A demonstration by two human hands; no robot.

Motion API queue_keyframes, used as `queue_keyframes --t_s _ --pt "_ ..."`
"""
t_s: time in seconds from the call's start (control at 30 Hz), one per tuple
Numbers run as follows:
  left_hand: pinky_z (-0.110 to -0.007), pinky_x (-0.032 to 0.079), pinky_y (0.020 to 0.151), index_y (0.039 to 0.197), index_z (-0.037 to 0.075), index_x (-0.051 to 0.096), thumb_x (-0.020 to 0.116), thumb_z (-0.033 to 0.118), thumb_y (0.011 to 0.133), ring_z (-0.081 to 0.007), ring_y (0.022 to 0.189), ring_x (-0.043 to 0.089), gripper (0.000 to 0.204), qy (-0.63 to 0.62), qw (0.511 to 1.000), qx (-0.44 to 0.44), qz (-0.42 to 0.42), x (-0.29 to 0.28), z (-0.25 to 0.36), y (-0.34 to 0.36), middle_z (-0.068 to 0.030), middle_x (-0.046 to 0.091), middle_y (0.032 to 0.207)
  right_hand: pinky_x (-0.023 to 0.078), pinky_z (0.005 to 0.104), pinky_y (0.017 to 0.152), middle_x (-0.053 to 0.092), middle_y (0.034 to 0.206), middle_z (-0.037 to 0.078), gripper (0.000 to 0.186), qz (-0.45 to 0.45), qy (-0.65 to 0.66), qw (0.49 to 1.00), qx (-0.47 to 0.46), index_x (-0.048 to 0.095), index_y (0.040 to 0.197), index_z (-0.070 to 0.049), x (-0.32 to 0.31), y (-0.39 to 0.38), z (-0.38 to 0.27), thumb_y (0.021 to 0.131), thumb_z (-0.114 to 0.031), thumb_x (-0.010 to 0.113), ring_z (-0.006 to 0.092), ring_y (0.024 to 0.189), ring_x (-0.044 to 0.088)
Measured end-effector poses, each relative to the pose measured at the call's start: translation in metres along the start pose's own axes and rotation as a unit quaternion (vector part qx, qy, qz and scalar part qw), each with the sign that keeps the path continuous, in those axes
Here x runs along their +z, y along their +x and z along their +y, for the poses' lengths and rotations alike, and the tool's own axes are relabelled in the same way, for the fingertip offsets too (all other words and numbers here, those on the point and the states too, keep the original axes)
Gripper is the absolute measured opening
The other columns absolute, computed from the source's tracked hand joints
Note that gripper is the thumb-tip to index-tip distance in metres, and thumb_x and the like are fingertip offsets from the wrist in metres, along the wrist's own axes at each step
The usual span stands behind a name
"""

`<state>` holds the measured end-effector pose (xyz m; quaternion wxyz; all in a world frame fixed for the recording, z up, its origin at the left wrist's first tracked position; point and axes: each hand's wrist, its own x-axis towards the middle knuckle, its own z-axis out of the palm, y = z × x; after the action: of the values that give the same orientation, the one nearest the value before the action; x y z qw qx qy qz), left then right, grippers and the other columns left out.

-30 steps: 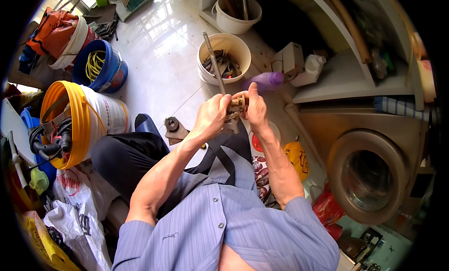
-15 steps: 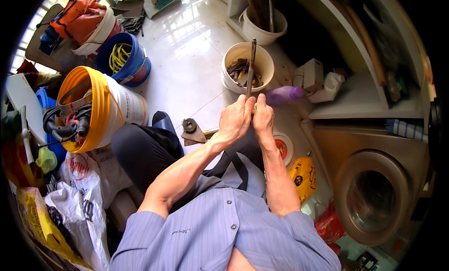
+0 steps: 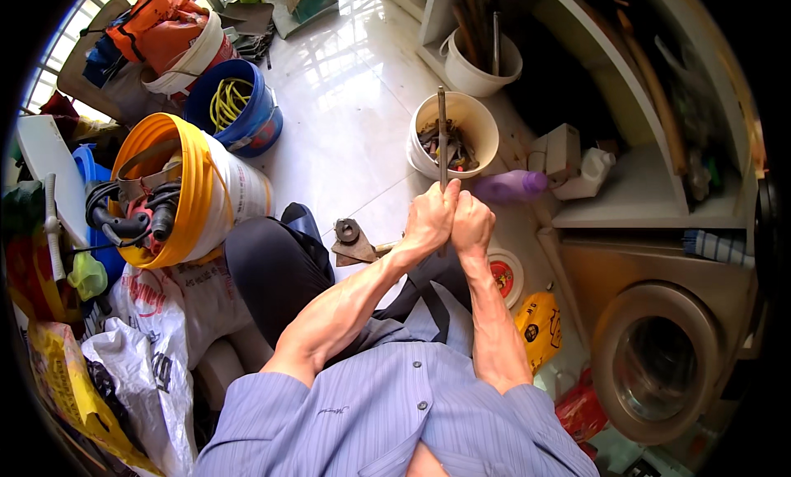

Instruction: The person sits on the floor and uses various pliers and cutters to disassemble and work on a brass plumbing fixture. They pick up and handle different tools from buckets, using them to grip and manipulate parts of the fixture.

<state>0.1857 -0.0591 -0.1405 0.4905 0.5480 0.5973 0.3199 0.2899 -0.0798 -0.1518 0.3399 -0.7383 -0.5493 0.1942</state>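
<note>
A long, slim metal rod points away from me, its far end in front of the white bucket of small metal tools. My left hand is closed round its lower part, thumb along the rod. Pressed up beside it, my right hand is also closed at the rod's near end. The rod's end below my fists is mostly hidden. Close to my left wrist, a flat brown plate with a light handle lies on the floor, bearing a dark ring-shaped piece.
To the left stand a yellow-rimmed bucket with a corded power tool and a blue bucket with yellow cord. A purple bottle lies beside the tool bucket. At right are a washing machine, a shelf and a yellow bag.
The whole view has shifted slightly, so things sit lower and further right. Against the bucket, the rod's far end has swung left. Both hands keep their hold.
</note>
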Motion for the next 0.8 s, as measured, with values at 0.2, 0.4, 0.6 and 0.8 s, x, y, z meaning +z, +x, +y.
queue_keyframes --t_s 0.2,0.4,0.6,0.8 --pt "-0.057 0.050 0.082 0.104 -0.001 0.067 0.044 0.050 0.105 -0.0549 0.098 0.063 0.056 -0.012 0.999 -0.023 -0.030 -0.002 -0.010 0.004 -0.0346 0.067 0.094 0.052 0.0554 0.071 0.068 0.084 0.028 0.044 -0.008 -0.020 1.000 0.003 0.069 0.080 -0.001 0.005 -0.002 0.007 0.100 -0.030 0.044 0.0507 0.081 0.066" --pt "-0.055 0.050 0.080 0.099 -0.003 0.068 0.041 0.050 0.106 -0.0535 0.091 0.063 0.060 0.016 0.999 0.025 -0.045 -0.004 -0.041 0.023 -0.0321 0.068 0.090 0.052 0.0523 0.074 0.069 0.086 0.028 0.054 -0.069 0.034 0.994 0.071 0.073 0.093 0.000 0.010 0.000 -0.003 0.104 -0.043 0.043 0.0489 0.080 0.067" --pt "-0.034 0.043 0.037 0.087 0.009 0.059 0.048 0.057 0.104 -0.0194 0.043 0.054 0.053 -0.306 0.903 -0.250 -0.167 -0.032 0.019 0.013 -0.0038 0.060 0.063 0.042 0.0243 0.055 0.059 0.074 0.002 0.057 -0.154 0.365 0.905 0.152 0.068 0.108 0.001 -0.047 -0.015 -0.015 0.108 -0.051 0.045 0.0079 0.063 0.053" --pt "-0.033 0.041 0.031 0.082 0.012 0.057 0.053 0.060 0.101 -0.0198 0.036 0.049 0.051 -0.440 0.828 -0.258 -0.235 -0.030 0.009 0.005 -0.0027 0.055 0.056 0.043 0.0203 0.058 0.066 0.082 0.001 0.028 -0.160 0.369 0.913 0.061 0.065 0.125 0.001 -0.069 -0.030 -0.038 0.101 -0.014 0.065 0.0054 0.066 0.056"
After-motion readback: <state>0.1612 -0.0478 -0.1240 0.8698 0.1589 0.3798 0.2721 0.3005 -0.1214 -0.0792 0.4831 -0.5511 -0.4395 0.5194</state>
